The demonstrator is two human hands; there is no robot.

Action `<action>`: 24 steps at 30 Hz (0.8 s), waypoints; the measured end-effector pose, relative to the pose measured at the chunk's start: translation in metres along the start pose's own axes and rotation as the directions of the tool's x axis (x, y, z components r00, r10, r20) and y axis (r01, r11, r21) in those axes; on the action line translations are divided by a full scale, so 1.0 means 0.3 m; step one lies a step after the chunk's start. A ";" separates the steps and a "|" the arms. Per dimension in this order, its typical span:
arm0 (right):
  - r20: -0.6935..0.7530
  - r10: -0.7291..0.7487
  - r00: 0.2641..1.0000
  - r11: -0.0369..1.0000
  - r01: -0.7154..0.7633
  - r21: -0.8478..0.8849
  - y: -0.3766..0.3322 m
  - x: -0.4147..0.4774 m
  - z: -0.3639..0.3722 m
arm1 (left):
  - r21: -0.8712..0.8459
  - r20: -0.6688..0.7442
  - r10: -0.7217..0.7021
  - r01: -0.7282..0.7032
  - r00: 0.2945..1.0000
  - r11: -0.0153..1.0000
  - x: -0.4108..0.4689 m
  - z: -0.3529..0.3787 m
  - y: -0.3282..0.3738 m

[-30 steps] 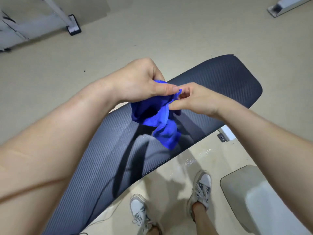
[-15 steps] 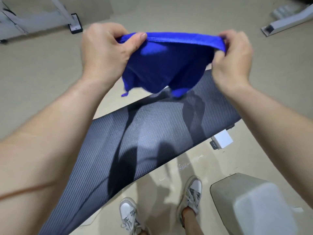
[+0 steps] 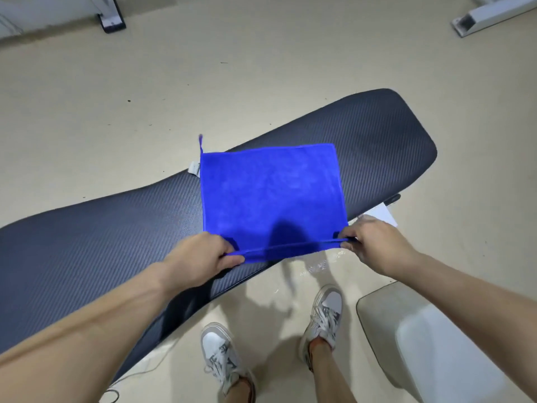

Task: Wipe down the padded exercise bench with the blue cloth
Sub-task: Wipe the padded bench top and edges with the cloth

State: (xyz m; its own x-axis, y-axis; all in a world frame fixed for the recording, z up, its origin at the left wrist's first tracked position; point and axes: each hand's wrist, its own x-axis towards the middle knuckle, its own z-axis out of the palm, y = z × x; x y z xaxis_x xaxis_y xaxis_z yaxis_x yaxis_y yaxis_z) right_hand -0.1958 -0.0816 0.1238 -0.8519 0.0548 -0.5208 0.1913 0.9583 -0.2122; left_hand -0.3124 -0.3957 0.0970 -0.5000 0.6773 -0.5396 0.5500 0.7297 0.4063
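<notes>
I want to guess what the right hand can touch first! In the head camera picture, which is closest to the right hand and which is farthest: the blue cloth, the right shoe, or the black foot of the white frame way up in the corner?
1. Blue cloth: pinched in the right hand, on the bench.
2. Right shoe: on the floor just below that hand.
3. Black foot: far off at top left.

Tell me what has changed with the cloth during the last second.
The blue cloth, first bunched between both hands, was pulled open, raised, then brought down flat over the padded bench. The left hand and right hand still pinch its near corners. The bench stayed put.
</notes>
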 end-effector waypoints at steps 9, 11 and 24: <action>0.356 0.050 0.933 0.874 -0.213 0.437 -0.018 0.066 -0.073 | -0.512 0.356 -0.024 0.216 0.934 0.831 -0.003 -0.021 -0.076; 0.192 0.161 0.968 0.768 -0.245 0.591 -0.013 0.098 -0.095 | -0.717 0.207 -0.141 0.249 0.968 0.652 0.016 -0.049 -0.100; -0.592 -0.035 0.805 0.979 -0.091 -0.182 -0.158 0.306 -0.015 | -0.507 -0.758 -0.482 0.068 0.438 0.859 0.193 -0.074 -0.058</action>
State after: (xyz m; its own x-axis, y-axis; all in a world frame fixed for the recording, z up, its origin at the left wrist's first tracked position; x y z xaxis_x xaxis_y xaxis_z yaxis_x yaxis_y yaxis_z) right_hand -0.2853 -0.1207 0.0896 -0.9812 0.1763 0.0782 0.1761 0.9843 -0.0096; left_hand -0.3657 -0.3672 0.0751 -0.9918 0.0158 0.1267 0.0992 0.7203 0.6866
